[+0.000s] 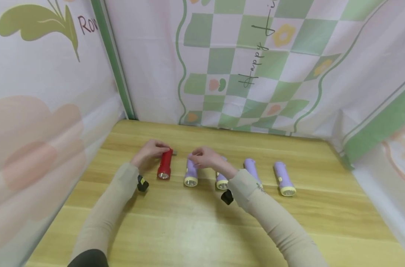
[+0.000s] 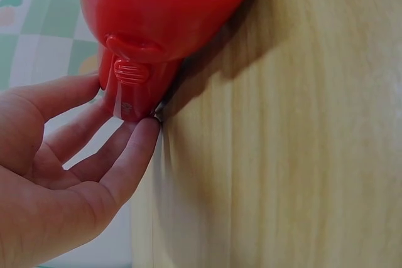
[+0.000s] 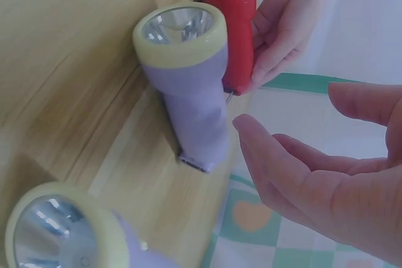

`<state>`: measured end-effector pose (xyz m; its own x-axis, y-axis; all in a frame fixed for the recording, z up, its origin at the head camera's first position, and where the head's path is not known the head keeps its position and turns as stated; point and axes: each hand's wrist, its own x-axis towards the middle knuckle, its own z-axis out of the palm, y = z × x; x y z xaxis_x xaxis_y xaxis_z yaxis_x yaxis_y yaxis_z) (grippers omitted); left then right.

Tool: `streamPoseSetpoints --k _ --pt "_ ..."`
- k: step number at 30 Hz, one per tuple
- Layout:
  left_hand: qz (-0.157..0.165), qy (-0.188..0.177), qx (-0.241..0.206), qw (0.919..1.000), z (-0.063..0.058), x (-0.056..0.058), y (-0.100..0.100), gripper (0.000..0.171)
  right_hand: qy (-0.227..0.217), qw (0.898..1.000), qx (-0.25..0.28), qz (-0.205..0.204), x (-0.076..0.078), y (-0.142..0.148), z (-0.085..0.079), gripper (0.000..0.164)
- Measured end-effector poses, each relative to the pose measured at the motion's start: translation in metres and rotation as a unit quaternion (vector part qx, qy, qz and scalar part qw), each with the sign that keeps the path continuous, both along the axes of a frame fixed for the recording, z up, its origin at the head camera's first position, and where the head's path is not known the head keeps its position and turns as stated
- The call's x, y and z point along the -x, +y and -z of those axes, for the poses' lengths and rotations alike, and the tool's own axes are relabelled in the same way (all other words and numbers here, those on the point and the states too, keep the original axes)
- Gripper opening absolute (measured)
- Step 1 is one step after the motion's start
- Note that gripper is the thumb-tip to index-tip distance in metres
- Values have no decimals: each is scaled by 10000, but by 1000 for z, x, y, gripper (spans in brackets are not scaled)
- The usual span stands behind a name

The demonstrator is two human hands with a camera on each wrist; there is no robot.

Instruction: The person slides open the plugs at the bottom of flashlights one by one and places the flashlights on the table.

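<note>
Head view showed a wooden surface (image 1: 202, 222) with five small flashlights lying in a row, lenses toward the near edge. The red flashlight (image 1: 164, 166) lay at the left end. The left hand (image 1: 150, 152) was at its far end, and the left wrist view showed the fingers (image 2: 125, 155) lightly bent and touching the tail of the red flashlight (image 2: 151, 36), not wrapped around it. Just to the right lay a purple flashlight (image 1: 191, 173) with a yellow rim. The right hand (image 1: 207, 158) hovered over its far end. In the right wrist view that hand's grip (image 3: 326, 174) was open and relaxed, near the purple flashlight (image 3: 188, 86) but not touching it. Three more purple flashlights lay farther right; the one at the right end (image 1: 284, 178) was well apart from both hands.
</note>
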<state>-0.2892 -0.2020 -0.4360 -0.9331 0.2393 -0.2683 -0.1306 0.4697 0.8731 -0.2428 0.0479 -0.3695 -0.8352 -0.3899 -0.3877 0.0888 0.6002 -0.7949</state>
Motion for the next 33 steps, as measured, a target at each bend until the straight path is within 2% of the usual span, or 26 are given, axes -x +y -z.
streamPoseSetpoints --k 15,25,33 --pt "-133 -211 -341 9991 0 -1 -1 39 19 9997 -213 94 -4 11 5 57" --pt "-75 -91 -41 9999 3 -1 1 37 141 9979 -632 69 -6 13 14 61" --pt "-82 -87 -55 9999 1 -2 3 37 310 9962 -817 57 -7 16 20 60"
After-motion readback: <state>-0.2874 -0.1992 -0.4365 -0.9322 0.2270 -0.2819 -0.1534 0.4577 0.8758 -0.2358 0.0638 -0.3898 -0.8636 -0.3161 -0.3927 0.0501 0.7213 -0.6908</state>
